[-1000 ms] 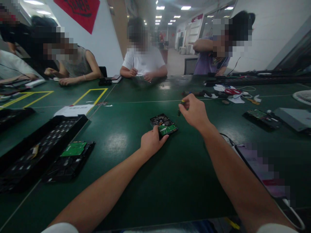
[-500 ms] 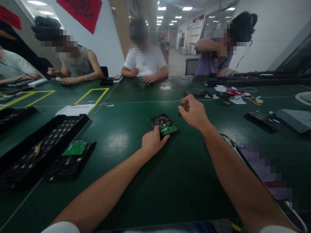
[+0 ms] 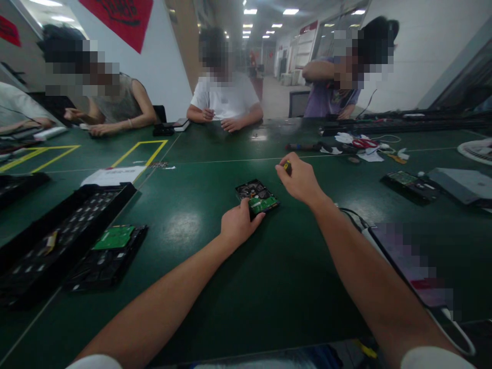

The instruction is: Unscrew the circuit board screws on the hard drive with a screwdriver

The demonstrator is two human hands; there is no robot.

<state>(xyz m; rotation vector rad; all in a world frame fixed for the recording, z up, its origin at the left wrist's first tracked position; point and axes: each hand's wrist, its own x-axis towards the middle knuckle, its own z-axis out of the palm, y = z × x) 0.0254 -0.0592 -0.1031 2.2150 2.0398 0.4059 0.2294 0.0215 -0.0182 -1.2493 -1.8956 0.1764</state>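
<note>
A hard drive (image 3: 257,195) with a green circuit board lies on the green table in front of me. My left hand (image 3: 239,221) grips its near left side, fingers along the edge and thumb by the near corner. To the right of the drive and a little above the table, my right hand (image 3: 298,177) is closed around a small yellow-and-black screwdriver (image 3: 287,165). Only part of its handle shows; the fingers hide the rest, and I cannot see its tip. The screwdriver is apart from the drive.
Left of me lie another hard drive (image 3: 109,259) and a long black tray (image 3: 65,241). At right are a third drive (image 3: 410,187), a grey box (image 3: 463,184) and a screen device (image 3: 407,266) with cables. Red-handled scissors (image 3: 364,144) lie farther back. Several people sit opposite.
My right hand has turned slightly, and the dark lower end of the screwdriver no longer shows. My left hand still grips the drive. The whole view has shifted a little.
</note>
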